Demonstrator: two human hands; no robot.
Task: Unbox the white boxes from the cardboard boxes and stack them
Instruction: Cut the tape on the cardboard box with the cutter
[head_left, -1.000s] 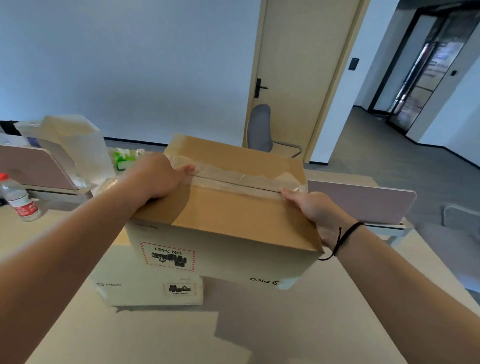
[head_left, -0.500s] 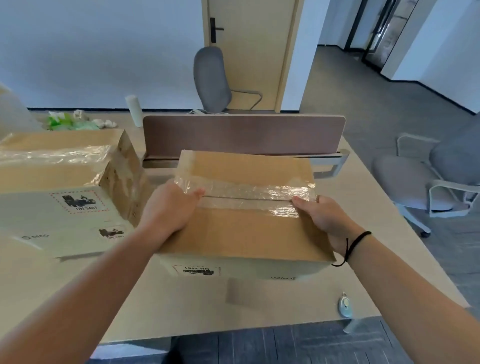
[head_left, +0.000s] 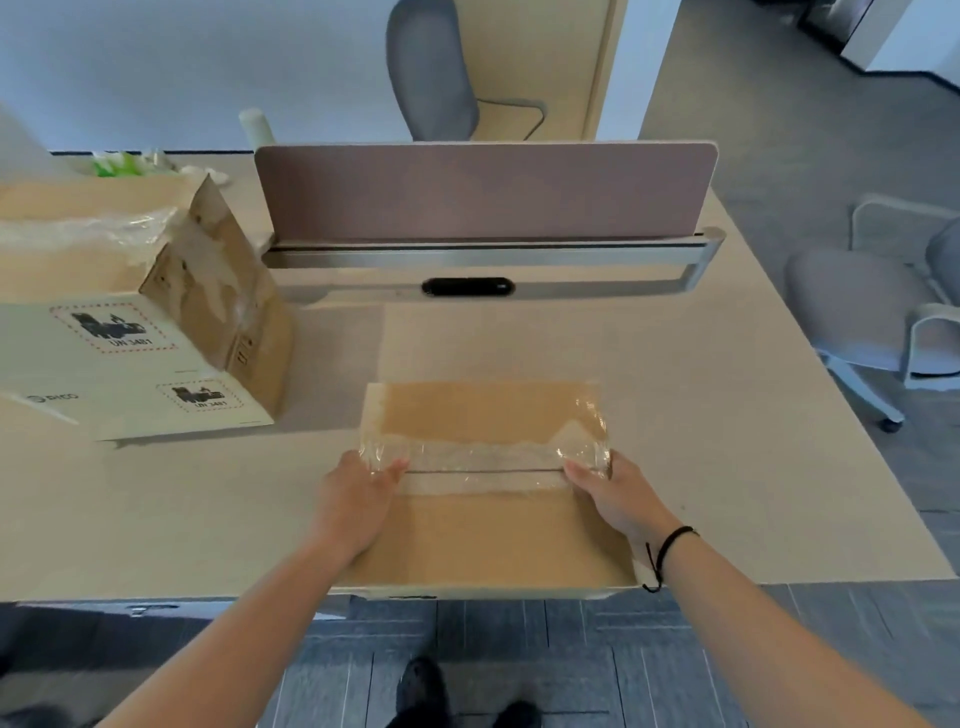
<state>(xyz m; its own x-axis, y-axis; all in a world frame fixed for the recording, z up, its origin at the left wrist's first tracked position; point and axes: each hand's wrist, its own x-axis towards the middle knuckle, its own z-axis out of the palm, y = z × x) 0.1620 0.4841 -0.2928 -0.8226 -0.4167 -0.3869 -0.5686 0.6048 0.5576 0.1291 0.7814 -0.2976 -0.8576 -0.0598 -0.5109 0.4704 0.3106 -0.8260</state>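
Observation:
A taped cardboard box (head_left: 488, 540) with a brown top sits at the table's near edge, right in front of me. My left hand (head_left: 356, 501) holds its left end and my right hand (head_left: 615, 499) holds its right end. Both hands' fingertips lie on the crumpled clear tape (head_left: 483, 460) along the top seam. At the left stands a second cardboard box (head_left: 78, 260) with torn tape, resting on a flat white box (head_left: 171, 410) with a printed label. What the boxes contain is hidden.
A brown desk divider (head_left: 483, 192) on a metal rail crosses the beige table (head_left: 727, 467) behind the box. Grey chairs stand beyond the divider (head_left: 431, 73) and at the right (head_left: 872, 312). A green item and some litter (head_left: 119, 163) lie at the far left.
My view has turned right and tilted down. The box in my hands has moved from above the white box down onto the table's near edge, away from the left stack.

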